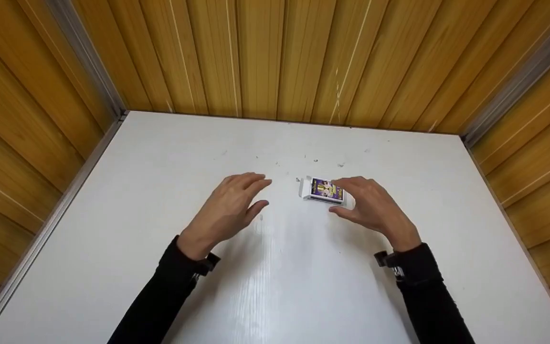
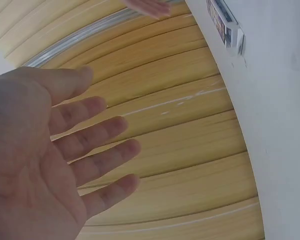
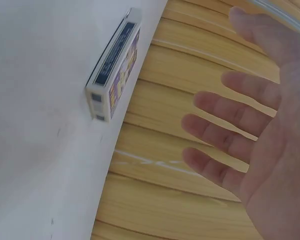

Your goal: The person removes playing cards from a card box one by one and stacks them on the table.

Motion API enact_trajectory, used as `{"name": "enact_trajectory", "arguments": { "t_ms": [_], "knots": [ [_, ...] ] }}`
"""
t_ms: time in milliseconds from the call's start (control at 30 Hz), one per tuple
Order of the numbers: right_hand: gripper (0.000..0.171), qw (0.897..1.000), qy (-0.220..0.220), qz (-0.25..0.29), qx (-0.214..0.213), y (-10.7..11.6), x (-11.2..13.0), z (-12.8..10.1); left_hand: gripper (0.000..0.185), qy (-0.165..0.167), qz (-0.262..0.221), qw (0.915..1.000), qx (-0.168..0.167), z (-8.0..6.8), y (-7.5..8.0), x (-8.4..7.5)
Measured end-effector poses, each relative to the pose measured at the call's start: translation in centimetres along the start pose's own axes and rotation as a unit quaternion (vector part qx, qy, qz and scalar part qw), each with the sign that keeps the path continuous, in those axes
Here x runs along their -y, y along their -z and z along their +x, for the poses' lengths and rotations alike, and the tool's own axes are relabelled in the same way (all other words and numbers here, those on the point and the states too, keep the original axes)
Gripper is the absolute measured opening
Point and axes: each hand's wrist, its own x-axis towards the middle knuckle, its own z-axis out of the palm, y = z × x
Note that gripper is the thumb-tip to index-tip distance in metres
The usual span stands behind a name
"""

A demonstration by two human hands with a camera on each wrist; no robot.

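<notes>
A small card box (image 1: pixel 326 189) with a purple and yellow printed face and white edges lies flat on the white table. Its left end has white flaps (image 1: pixel 305 188) standing out. My right hand (image 1: pixel 375 204) hovers at the box's right end, fingers spread and holding nothing; in the right wrist view a gap shows between the hand (image 3: pixel 275 135) and the box (image 3: pixel 112 70). To the left of the box my left hand (image 1: pixel 227 205) is held above the table, its fingers loosely extended around nothing. Only part of the box (image 2: pixel 225 25) shows in the left wrist view.
The white table (image 1: pixel 275 286) carries a few small dark marks behind the box. Yellow wood-look panels (image 1: pixel 256 57) rise at the back and both sides, with grey metal posts (image 1: pixel 89 57) at the corners. Black sleeves and wrist cameras cover both forearms.
</notes>
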Motion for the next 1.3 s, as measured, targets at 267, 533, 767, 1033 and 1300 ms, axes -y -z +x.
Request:
{"name": "enact_trajectory", "arguments": {
  "t_ms": [267,533,767,1033,1300],
  "knots": [
    [0.055,1.0,0.017,0.007,0.008,-1.6,0.3,2.1,0.036,-0.002,-0.013,0.9998,0.013,1.3,-1.5,-1.4],
    [0.067,0.998,-0.026,-0.032,0.047,-3.5,-1.3,3.8,0.034,0.001,-0.018,0.9996,0.021,2.0,-2.4,-1.0],
    [0.075,0.993,-0.069,-0.037,0.083,-5.1,-2.4,3.7,0.031,0.009,-0.02,0.9992,0.034,1.5,-3.8,0.0],
    [0.076,0.99,-0.102,0.0,0.098,-5.2,-2.2,3.3,0.03,0.025,-0.03,0.9969,0.068,1.1,-4.7,0.3],
    [0.07,0.988,-0.111,0.041,0.096,-5.2,-2.2,2.8,0.029,0.031,-0.05,0.9971,0.049,1.3,-3.9,1.1]
  ]
}}
